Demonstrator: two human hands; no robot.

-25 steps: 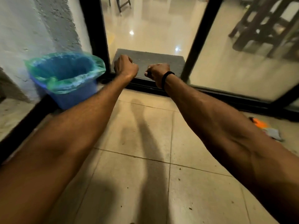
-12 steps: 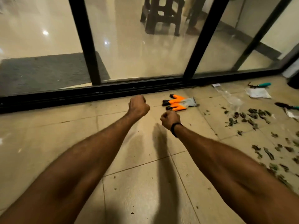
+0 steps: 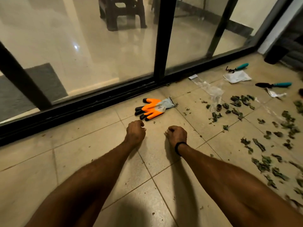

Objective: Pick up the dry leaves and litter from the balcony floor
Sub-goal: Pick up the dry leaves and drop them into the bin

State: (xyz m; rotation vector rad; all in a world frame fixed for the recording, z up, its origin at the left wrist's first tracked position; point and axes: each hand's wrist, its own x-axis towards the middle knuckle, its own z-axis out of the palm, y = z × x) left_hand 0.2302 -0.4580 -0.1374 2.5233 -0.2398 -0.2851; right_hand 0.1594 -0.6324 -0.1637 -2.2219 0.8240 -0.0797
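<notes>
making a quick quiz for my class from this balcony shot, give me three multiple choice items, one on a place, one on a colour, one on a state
1. The left hand and right hand are:
A. curled, holding nothing
B. flat, fingers straight
C. clasped together

2. The orange gloves lie:
A. in the right hand
B. on the floor just ahead of both hands, near the door track
C. under the right forearm

3. The handles of the hand rake and trowel are:
A. red
B. teal
C. yellow

Answers:
1 A, both hands are fists apart from each other, with nothing in them.
2 B, the gloves rest on the tile between the hands and the track.
3 B, both handles show teal.
</notes>
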